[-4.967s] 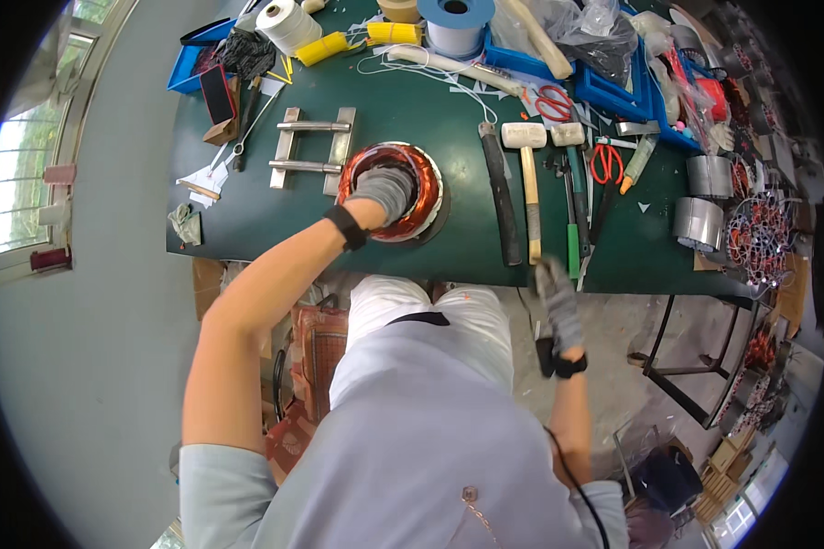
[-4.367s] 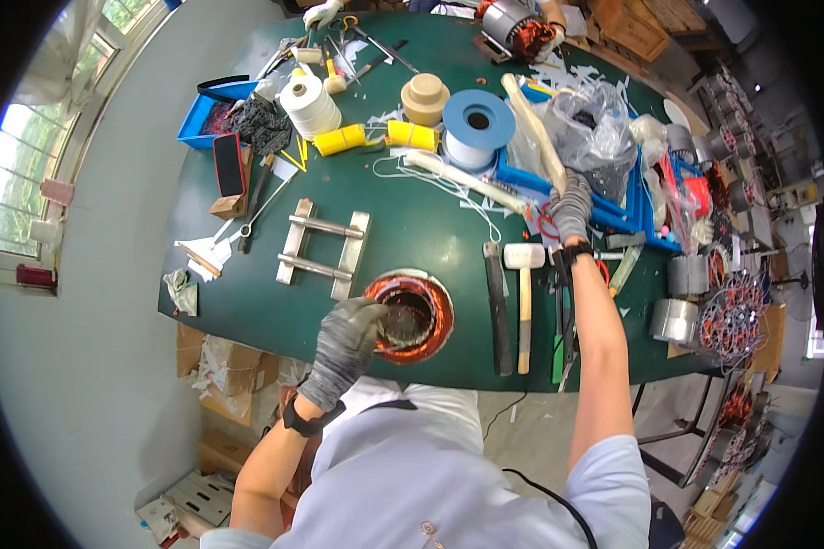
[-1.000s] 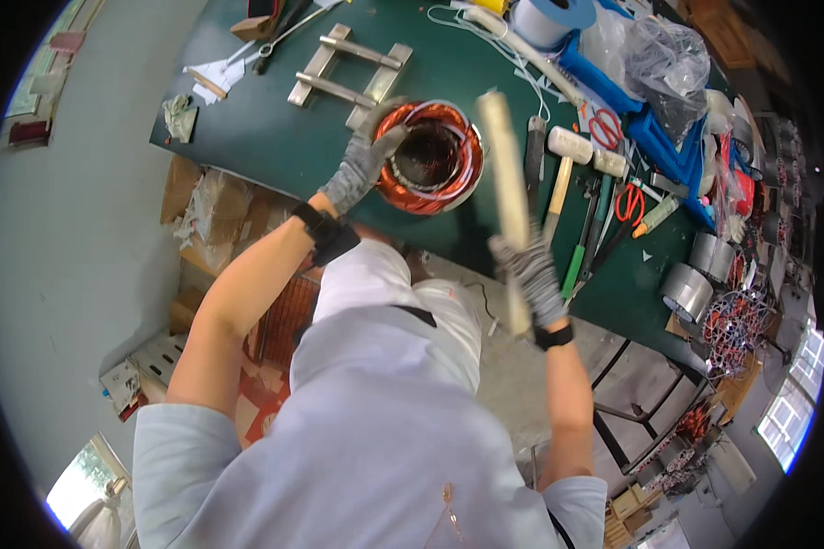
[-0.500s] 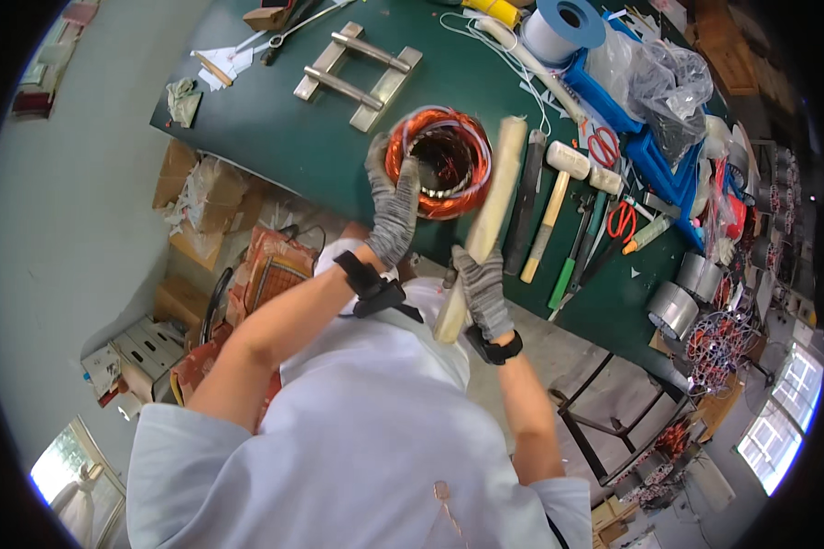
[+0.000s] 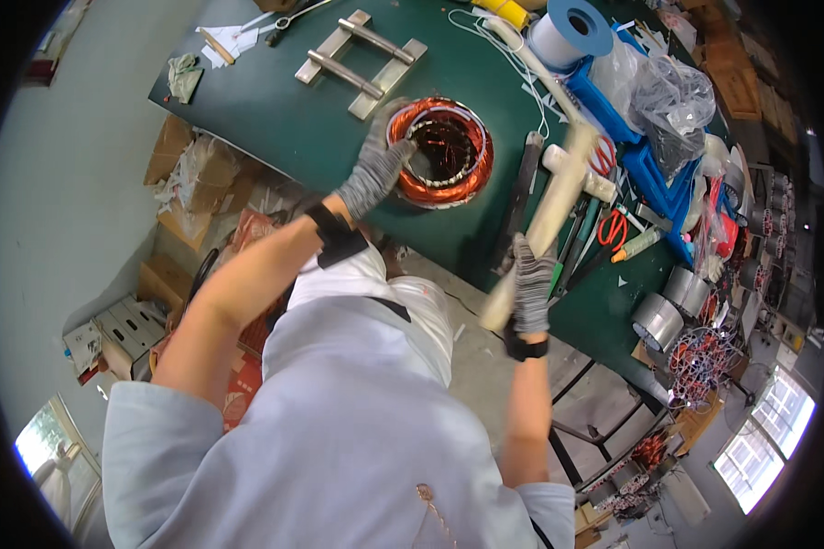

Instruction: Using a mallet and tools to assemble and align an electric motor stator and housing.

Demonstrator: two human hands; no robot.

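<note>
A motor stator with orange copper windings and a pale cord around its top stands on the green table. My left hand, in a grey knit glove, grips its left rim, with the thumb at the inner opening. My gloved right hand is closed around the lower part of a thick pale wooden stick. The stick slants up and to the right, apart from the stator. It passes over a mallet with a white head, hiding part of it. A dark flat bar lies between stator and stick.
A metal frame with two rods lies behind the stator. To the right are red-handled scissors, a glue tube, blue trays with plastic bags, and metal cylinders. A white spool stands at the back.
My right hand has carried the wooden stick rightward, away from the stator and over the mallet. My left hand stays on the stator, its wrist shifted slightly left.
</note>
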